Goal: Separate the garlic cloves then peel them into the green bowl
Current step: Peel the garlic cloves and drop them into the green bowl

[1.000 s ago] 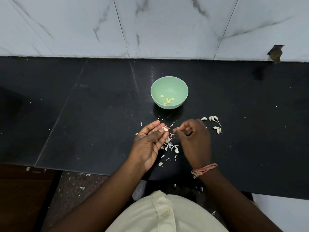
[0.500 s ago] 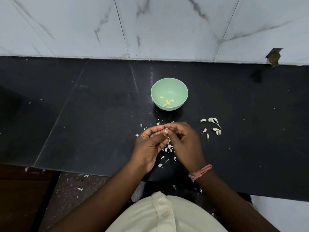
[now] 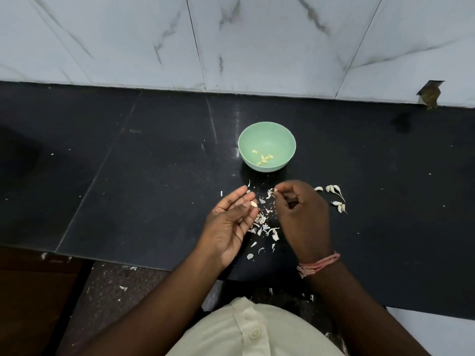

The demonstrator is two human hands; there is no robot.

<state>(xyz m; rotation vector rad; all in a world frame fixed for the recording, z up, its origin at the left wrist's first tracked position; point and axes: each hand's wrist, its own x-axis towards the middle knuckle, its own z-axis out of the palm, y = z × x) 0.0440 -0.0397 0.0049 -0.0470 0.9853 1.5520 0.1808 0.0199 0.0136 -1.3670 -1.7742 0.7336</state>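
From the head view, the left hand [image 3: 230, 227] pinches a small pale garlic clove [image 3: 254, 203] between thumb and fingertips, while the right hand [image 3: 302, 214], fingers curled, pinches a scrap of white papery skin [image 3: 273, 191]. Both hover over loose white peelings [image 3: 262, 222] on the black stone counter [image 3: 128, 176]. The round green bowl [image 3: 267, 140] holding peeled yellowish cloves [image 3: 263, 158] sits just beyond, with unpeeled white cloves [image 3: 334, 196] right of the right hand.

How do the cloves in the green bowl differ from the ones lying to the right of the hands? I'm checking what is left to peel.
The cloves in the green bowl look yellowish and smooth, with no skin; the cloves on the counter are white, still in skin, some with thin tails. The first lie gathered inside the green bowl; the second lie loose on the black counter. Both are small, separated cloves.
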